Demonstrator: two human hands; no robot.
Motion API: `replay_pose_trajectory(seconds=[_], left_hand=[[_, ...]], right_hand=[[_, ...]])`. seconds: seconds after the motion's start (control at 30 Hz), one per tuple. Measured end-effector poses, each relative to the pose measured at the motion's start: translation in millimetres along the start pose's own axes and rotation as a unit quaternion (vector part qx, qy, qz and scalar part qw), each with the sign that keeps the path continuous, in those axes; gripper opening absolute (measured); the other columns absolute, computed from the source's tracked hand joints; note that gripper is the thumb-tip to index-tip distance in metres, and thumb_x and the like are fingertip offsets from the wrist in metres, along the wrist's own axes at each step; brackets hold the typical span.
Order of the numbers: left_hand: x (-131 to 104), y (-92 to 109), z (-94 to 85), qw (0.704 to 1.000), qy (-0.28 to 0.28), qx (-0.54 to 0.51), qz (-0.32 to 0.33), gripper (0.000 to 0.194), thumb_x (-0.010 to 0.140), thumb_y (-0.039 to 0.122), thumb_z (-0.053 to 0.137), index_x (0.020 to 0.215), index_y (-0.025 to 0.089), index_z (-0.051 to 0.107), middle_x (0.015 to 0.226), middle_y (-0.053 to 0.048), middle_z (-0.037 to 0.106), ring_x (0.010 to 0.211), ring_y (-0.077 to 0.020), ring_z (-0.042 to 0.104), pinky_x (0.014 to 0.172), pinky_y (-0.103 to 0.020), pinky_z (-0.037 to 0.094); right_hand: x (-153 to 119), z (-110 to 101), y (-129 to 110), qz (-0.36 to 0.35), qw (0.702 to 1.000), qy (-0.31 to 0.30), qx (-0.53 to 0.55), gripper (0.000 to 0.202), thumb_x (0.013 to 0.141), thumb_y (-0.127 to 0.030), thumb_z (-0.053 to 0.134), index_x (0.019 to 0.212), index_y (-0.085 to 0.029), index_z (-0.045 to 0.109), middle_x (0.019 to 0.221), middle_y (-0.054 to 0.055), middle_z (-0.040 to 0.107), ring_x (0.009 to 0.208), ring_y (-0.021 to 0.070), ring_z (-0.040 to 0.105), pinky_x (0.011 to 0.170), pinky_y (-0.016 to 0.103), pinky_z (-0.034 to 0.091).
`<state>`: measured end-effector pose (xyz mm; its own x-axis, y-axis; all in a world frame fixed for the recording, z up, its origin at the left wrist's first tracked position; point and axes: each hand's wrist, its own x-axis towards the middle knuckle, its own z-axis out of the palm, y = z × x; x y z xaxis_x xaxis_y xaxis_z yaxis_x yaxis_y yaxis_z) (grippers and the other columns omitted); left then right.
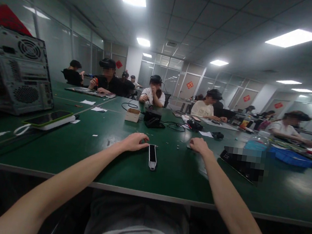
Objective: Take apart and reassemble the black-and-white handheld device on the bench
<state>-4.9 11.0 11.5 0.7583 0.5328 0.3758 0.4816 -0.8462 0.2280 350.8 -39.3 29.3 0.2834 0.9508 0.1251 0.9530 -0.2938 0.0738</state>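
Observation:
A slim white device with a long dark face (153, 155) lies on the green table, pointing toward me. Just left of its far end rests my left hand (135, 142); its fingers are loosely bent, the thumb stands apart, and nothing shows in its grasp. Farther right, my right hand (200, 145) is low at the table, with its fingers bent together. A small greyish bit shows at those fingertips, too small to name. Several tiny pieces (177, 147) lie scattered between the device and my right hand.
At left stand a computer case (25, 73) and a green-rimmed phone (49, 117) on a white block. Ahead are a small open box (132, 115) and a black device (153, 117) with cables. A black panel (240, 164) and blue tray (293, 156) lie right. Several people sit around.

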Motion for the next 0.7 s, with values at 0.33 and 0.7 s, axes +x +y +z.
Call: replay_pose_trajectory(seconds=[0.33, 0.7], left_hand=[[0.7, 2.8, -0.9, 0.997, 0.078, 0.023, -0.019, 0.027, 0.087, 0.034, 0.046, 0.102, 0.017, 0.060, 0.091, -0.005, 0.064, 0.073, -0.0145, 0.057, 0.072, -0.026, 0.043], [-0.4, 34.0, 0.2, 0.983, 0.120, -0.141, -0.021, 0.032, 0.086, 0.040, 0.046, 0.081, 0.014, 0.063, 0.073, -0.001, 0.063, 0.063, -0.0124, 0.053, 0.059, -0.022, 0.039]], right_hand=[[-9.2, -15.0, -34.5, -0.098, 0.985, 0.120, 0.071, 0.020, 0.087, -0.024, 0.046, 0.094, -0.013, 0.062, 0.094, 0.013, 0.064, 0.086, 0.0203, 0.057, 0.075, 0.030, 0.042], [-61.4, -10.4, -153.4, -0.375, 0.815, 0.344, 0.278, 0.018, 0.085, -0.018, 0.045, 0.099, -0.017, 0.056, 0.086, 0.007, 0.061, 0.077, 0.0171, 0.056, 0.075, 0.029, 0.046]])
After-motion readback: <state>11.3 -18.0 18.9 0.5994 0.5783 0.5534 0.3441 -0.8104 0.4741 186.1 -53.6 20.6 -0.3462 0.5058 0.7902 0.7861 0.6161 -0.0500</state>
